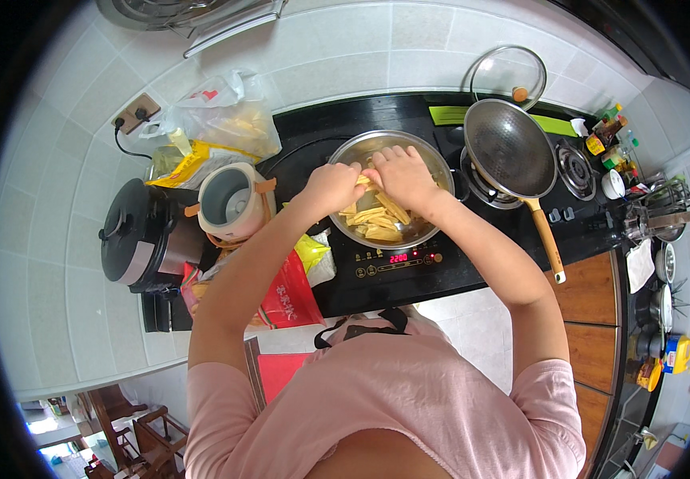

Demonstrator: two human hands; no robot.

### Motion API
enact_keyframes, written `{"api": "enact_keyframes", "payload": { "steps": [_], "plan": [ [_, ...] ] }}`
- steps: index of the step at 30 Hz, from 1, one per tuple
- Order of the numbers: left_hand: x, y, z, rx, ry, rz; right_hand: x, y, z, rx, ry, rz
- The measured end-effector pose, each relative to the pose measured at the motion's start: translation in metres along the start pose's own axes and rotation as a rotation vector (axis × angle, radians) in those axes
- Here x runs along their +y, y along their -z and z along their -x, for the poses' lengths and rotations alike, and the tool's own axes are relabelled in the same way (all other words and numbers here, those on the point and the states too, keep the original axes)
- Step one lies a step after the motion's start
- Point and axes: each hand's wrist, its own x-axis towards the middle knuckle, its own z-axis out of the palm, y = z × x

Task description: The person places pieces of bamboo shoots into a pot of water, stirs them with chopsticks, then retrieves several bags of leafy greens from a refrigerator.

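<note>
Both hands are over a wide stainless steel pot [345, 146] on an induction cooker [402, 263] with a lit red display. My left hand [334, 188] is closed around one end of a yellow dried bean curd stick [365, 181]. Gripping the same stick from the other side, my right hand [403, 178] nearly meets the left one, and its fingers hide most of the stick. Below them, broken pieces of bean curd stick [381, 221] lie in a loose heap inside the pot. The far part of the pot's floor is partly covered by my hands.
Right of the pot, a wok [510, 149] rests on a gas burner, its wooden handle [544, 239] reaching towards the front edge. A glass lid [508, 75] leans on the wall. To the left are a small cooker pot [234, 203], a black pressure cooker [135, 233], plastic bags [225, 114] and a red package [291, 293].
</note>
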Motion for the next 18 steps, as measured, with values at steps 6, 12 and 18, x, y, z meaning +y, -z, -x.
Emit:
{"api": "enact_keyframes", "payload": {
  "steps": [6, 12, 18],
  "plan": [
    [-0.022, 0.0, 0.013, -0.001, 0.086, 0.205, 0.03, 0.012, 0.004, -0.119, -0.26, -0.192],
    [-0.038, -0.001, 0.019, -0.118, 0.111, 0.522, 0.04, 0.01, 0.009, -0.148, -0.385, -0.368],
    [-0.023, 0.009, 0.01, -0.153, 0.043, 0.363, 0.053, 0.001, 0.008, -0.2, -0.433, -0.767]
  ]
}}
